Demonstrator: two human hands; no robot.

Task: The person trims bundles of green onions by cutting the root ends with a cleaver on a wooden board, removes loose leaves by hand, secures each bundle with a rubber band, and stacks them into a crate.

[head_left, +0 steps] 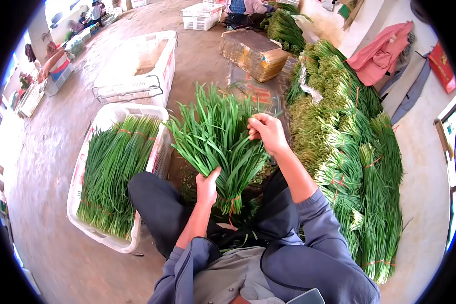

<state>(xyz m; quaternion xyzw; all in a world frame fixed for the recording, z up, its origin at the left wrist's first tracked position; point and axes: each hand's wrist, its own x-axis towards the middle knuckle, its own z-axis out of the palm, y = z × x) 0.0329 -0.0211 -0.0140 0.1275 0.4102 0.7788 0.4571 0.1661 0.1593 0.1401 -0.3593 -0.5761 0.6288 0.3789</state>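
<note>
A bundle of long green leaves (218, 137) stands fanned out over my lap, tied near its lower end with a red band (231, 199). My left hand (207, 187) is wrapped round the left side of the bundle. At the bundle's upper right edge my right hand (266, 133) has its fingers pinched together by the leaf tips; what is between them is too small to make out. To my left a white basket (137, 230) holds tied green bundles (119, 167).
A long heap of green bundles (339, 137) lies along the right wall. Ahead are an empty-looking white crate (167, 66) and a taped cardboard box (253, 50). A pink jacket (382, 53) hangs at the right. Other people sit farther off.
</note>
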